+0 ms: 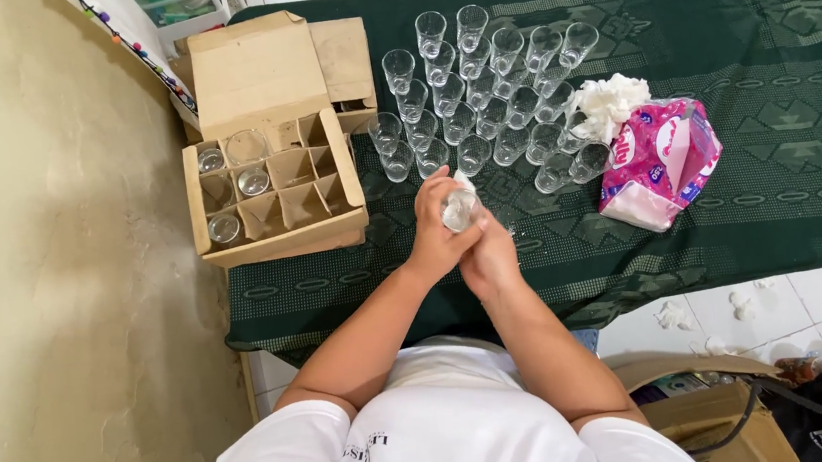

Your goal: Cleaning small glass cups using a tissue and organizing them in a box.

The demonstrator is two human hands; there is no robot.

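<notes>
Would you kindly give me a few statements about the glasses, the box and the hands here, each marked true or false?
1. Both hands, left hand and right hand, hold one clear drinking glass with white tissue. True.
2. The brown cardboard box with dividers is full of glasses. False: only about four compartments hold a glass; the others are bare.
3. The group of clear empty glasses stands on the dark green patterned tablecloth. True.
4. The pink plastic tissue pack lies inside the box. False: it lies on the cloth, on the far side of the glasses from the box.
</notes>
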